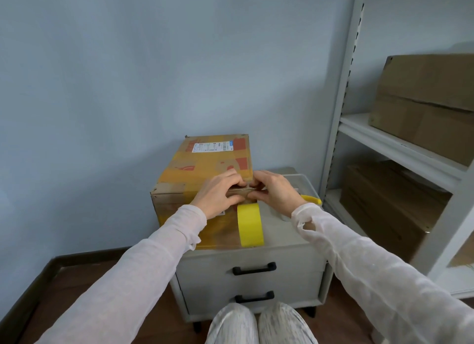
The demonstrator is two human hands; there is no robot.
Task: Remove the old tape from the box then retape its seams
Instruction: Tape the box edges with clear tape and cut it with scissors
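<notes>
- My left hand (pixel 218 195) and right hand (pixel 277 189) meet, each grip clamped on a tape strip (pixel 246 189) at the box's (pixel 205 164) near top edge.
- Strip runs left-right between them; roll (pixel 250 224) stands just below, on the counter (pixel 282 233).

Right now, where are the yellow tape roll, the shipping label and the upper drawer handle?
yellow tape roll (pixel 250 224), head view, on its yellow outer band.
shipping label (pixel 211 147), head view, middle of the white sticker.
upper drawer handle (pixel 254 270), head view, middle of the black bar.
</notes>
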